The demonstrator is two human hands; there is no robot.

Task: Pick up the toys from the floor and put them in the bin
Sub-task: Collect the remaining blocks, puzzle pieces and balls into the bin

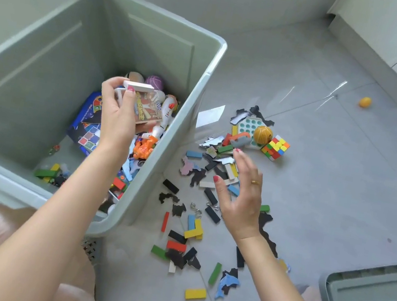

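card box held over the bin, blocks scattered on the floor

the left hand (119, 112) grips a small card box (144, 106) above the open green bin (205, 77) at centre left of the frame. the right hand (243, 192), fingers spread and holding nothing, hovers over coloured blocks (195, 294) and puzzle pieces (227, 284) on the grey floor at centre right. a puzzle cube (276, 147) and a yellow ball (263, 134) lie just above it.
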